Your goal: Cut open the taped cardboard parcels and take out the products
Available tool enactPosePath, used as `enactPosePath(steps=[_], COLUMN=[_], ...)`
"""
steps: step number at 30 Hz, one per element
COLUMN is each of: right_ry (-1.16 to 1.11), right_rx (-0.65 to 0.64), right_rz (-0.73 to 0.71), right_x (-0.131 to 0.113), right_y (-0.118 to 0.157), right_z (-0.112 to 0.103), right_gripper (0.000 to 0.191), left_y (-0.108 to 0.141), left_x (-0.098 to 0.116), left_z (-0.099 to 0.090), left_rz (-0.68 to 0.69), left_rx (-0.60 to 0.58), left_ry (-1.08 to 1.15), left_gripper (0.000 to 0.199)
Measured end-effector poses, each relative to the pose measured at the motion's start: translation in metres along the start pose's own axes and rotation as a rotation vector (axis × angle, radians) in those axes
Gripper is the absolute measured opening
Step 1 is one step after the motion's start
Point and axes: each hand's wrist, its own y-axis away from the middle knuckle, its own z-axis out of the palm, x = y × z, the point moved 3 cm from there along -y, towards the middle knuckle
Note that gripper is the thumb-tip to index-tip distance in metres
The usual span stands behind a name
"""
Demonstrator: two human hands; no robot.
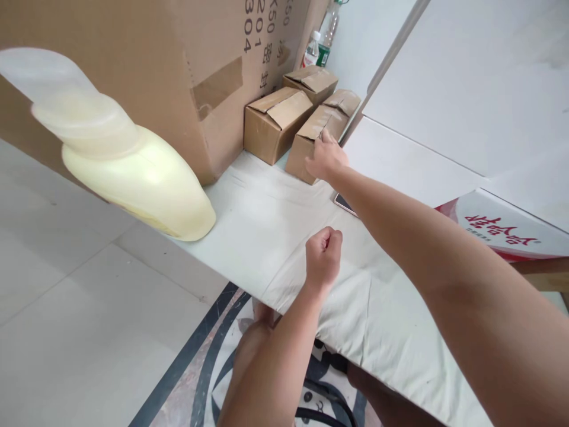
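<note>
Fingers of your right hand (pixel 329 157) are touching the nearest small box (pixel 320 120), grip unclear; spreading them is probably steadier. Your left hand (pixel 322 256) is forming a fist.

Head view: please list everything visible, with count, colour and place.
Large box: one, brown, upper left
Small boxes: at least three, brown, upper middle
Bottles: two, clear, behind small boxes
Rounded object: one, pale yellow, left
Phone, apparently: one, dark, near centre
Carton: one, red and white, right
Cloth: one, pale, middle
Floor: one, grey, lower left
Mat: one, multicoloured, bottom middle
Wall: one, white, upper right
Left hand: one, bare, above cloth
Right hand: one, bare, on small box
</note>
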Motion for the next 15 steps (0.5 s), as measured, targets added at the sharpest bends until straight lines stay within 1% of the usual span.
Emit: enactPosePath(steps=[2, 5, 7, 9, 10, 11, 12, 13, 14, 15], right_ry=[0.009, 0.005, -0.015, -0.034, -0.043, -0.058, -0.085, -0.129, -0.187, -0.254], right_rx=[0.008, 0.033, 0.078, 0.165, 0.219, 0.272, 0.319, 0.358, 0.4, 0.441], right_rz=[-0.063, -0.195, -0.293, -0.371, -0.403, -0.427, -0.442, -0.44, -0.416, -0.362], right_x=[0.005, 0.029, 0.054, 0.084, 0.099, 0.113, 0.127, 0.14, 0.153, 0.165], right_y=[0.029, 0.09, 0.137, 0.186, 0.211, 0.238, 0.264, 0.291, 0.317, 0.341], right_z=[0.0, 0.0, -0.002, -0.006, -0.008, -0.01, -0.01, -0.01, -0.008, -0.004], right_gripper=[0.062, 0.072, 0.069, 0.066, 0.066, 0.066, 0.066, 0.065, 0.062, 0.057], left_y=[0.0, -0.003, -0.005, -0.008, -0.009, -0.009, -0.01, -0.01, -0.011, -0.011], left_x=[0.004, 0.008, 0.008, 0.004, 0.002, 0.0, -0.002, -0.003, -0.005, -0.007], left_z=[-0.005, -0.018, -0.026, -0.032, -0.034, -0.035, -0.035, -0.033, -0.03, -0.025], left_rz=[0.094, 0.223, 0.294, 0.342, 0.357, 0.371, 0.383, 0.391, 0.39, 0.379], left_rx=[0.053, 0.231, 0.354, 0.449, 0.488, 0.515, 0.519, 0.49, 0.426, 0.329], left_ry=[-0.011, -0.051, -0.095, -0.152, -0.181, -0.208, -0.234, -0.257, -0.276, -0.292], left_gripper=[0.042, 0.031, 0.022, 0.013, 0.011, 0.014, 0.019, 0.023, 0.026, 0.029])
